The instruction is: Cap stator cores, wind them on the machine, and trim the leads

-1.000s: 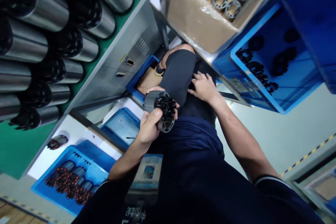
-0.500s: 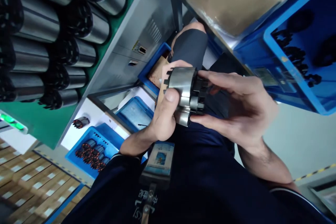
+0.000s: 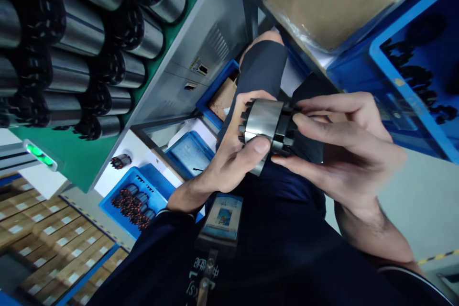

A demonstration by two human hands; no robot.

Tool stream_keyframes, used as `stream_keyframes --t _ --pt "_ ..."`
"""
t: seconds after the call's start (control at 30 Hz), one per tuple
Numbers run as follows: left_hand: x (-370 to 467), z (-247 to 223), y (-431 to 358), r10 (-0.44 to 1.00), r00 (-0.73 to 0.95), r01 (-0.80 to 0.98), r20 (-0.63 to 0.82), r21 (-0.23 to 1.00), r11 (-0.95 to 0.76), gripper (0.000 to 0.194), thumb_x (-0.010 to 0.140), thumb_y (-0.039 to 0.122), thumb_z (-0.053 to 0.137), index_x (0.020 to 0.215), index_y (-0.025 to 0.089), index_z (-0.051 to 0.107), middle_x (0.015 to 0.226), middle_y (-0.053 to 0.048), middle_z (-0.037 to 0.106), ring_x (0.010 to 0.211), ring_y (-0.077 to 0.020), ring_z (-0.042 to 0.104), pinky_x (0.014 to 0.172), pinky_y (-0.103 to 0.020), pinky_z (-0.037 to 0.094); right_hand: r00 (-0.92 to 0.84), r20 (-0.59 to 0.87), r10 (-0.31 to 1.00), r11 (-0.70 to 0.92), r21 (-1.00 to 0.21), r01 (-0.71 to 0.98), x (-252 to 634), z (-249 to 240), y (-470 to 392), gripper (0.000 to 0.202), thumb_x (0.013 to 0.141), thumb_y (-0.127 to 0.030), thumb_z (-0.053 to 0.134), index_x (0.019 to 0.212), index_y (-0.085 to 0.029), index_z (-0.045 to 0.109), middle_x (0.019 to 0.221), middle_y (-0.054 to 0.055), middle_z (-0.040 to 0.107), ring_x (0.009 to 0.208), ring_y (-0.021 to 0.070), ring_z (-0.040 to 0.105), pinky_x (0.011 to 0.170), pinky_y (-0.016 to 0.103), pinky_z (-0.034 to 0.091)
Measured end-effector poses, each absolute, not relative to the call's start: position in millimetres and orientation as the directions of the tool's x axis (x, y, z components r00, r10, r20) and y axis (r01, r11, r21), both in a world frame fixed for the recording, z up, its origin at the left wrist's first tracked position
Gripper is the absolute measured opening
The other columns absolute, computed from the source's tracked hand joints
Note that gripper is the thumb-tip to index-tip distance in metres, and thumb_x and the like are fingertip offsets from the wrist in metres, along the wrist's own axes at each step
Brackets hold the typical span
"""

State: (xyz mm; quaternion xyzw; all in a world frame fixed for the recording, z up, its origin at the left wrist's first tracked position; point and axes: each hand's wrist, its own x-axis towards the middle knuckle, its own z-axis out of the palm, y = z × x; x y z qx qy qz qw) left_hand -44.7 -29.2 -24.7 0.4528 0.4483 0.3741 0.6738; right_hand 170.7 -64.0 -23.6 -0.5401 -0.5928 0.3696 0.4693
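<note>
I hold a silver metal stator core with black slotted plastic ends in front of my body. My left hand grips its metal barrel from below, thumb pressed on the side. My right hand pinches the black end piece on the core's right side with thumb and forefinger. Below the hands are my dark blue shirt and a badge holder hanging at my chest.
Rows of similar silver cores lie on a green mat at the left. Blue bins hold wound cores at lower left and black parts at right. A cardboard box sits at top; stacked cartons fill the lower left.
My right hand left my thigh and came up to the core's black end. Both hands lifted the core and turned it sideways; the view shifted slightly.
</note>
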Motion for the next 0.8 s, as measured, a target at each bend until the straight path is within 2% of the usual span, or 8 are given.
stream_keyframes --t 0.13,0.2,0.3,0.4,0.53,0.7,0.77,0.8 --pt "-53 -14 -26 0.831 0.487 -0.003 -0.268 0.951 0.309 0.057 0.119 0.061 0.065 0.164 0.027 0.061 0.137 -0.009 0.078 0.118 -0.0329 0.081 0.111 -0.052 0.066 0.033 0.189 0.981 0.175 -0.951 0.257 178 -32 -66 0.075 0.09 -0.026 0.105 0.15 -0.064 0.082 0.143 -0.003 0.081 0.123 0.0363 0.086 0.104 0.06 0.083" --pt "-54 -12 -25 0.816 0.516 0.016 -0.261 0.955 0.295 0.057 0.12 0.057 0.064 0.165 0.024 0.058 0.141 -0.01 0.076 0.124 -0.033 0.08 0.114 -0.052 0.065 0.039 0.221 0.974 0.203 -0.942 0.266 179 -37 -67 0.075 0.089 -0.027 0.106 0.15 -0.064 0.082 0.141 -0.003 0.082 0.12 0.0373 0.086 0.099 0.062 0.083" --pt "-52 -14 -23 0.816 0.528 0.019 -0.235 0.964 0.265 0.055 0.12 0.054 0.064 0.163 0.021 0.058 0.146 -0.013 0.075 0.131 -0.0349 0.079 0.118 -0.053 0.064 0.091 0.241 0.966 0.204 -0.933 0.297 178 -44 -70 0.073 0.087 -0.039 0.109 0.149 -0.066 0.081 0.133 -0.002 0.083 0.118 0.0382 0.087 0.095 0.062 0.083" --pt "-51 -20 -22 0.8 0.561 -0.005 -0.212 0.966 0.259 0.057 0.12 0.057 0.063 0.165 0.023 0.058 0.141 -0.012 0.076 0.126 -0.0339 0.079 0.116 -0.052 0.065 0.107 0.271 0.957 0.216 -0.907 0.362 176 -48 -72 0.064 0.091 -0.054 0.104 0.148 -0.068 0.08 0.134 -0.001 0.084 0.116 0.0388 0.087 0.091 0.064 0.083" --pt "-54 -31 -21 0.791 0.586 -0.08 -0.178 0.958 0.275 0.061 0.117 0.061 0.065 0.168 0.028 0.055 0.144 -0.011 0.074 0.129 -0.034 0.076 0.119 -0.053 0.063 0.114 0.311 0.944 0.245 -0.888 0.39 173 -50 -74 0.072 0.089 -0.06 0.104 0.154 -0.069 0.075 0.132 -0.002 0.086 0.111 0.0395 0.088 0.092 0.066 0.082" --pt "-54 -43 -24 0.785 0.613 -0.086 -0.089 0.98 0.178 0.07 0.107 0.062 0.082 0.163 0.029 0.056 0.131 -0.011 0.072 0.111 -0.032 0.078 0.101 -0.051 0.067 -0.095 0.265 0.96 0.281 -0.88 0.383 184 -27 -67 0.084 0.093 -0.054 0.104 0.167 -0.065 0.068 0.139 0.0 0.086 0.116 0.0383 0.088 0.097 0.062 0.081" --pt "-52 -47 -28 0.8 0.591 -0.164 -0.097 0.957 0.238 0.066 0.108 0.058 0.083 0.161 0.03 0.054 0.12 -0.008 0.075 0.099 -0.0285 0.079 0.093 -0.047 0.067 -0.229 0.225 0.947 0.298 -0.88 0.371 202 -13 -59 0.085 0.089 -0.054 0.107 0.166 -0.061 0.071 0.144 0.001 0.086 0.119 0.0368 0.088 0.101 0.058 0.08" --pt "-51 -48 -30 0.807 0.58 -0.214 -0.112 0.935 0.283 0.063 0.11 0.056 0.081 0.16 0.03 0.053 0.117 -0.007 0.076 0.094 -0.0266 0.079 0.09 -0.046 0.066 -0.224 0.188 0.956 0.26 -0.895 0.362 212 -8 -56 0.078 0.089 -0.055 0.107 0.161 -0.058 0.076 0.146 0.002 0.086 0.122 0.0353 0.087 0.104 0.055 0.079"
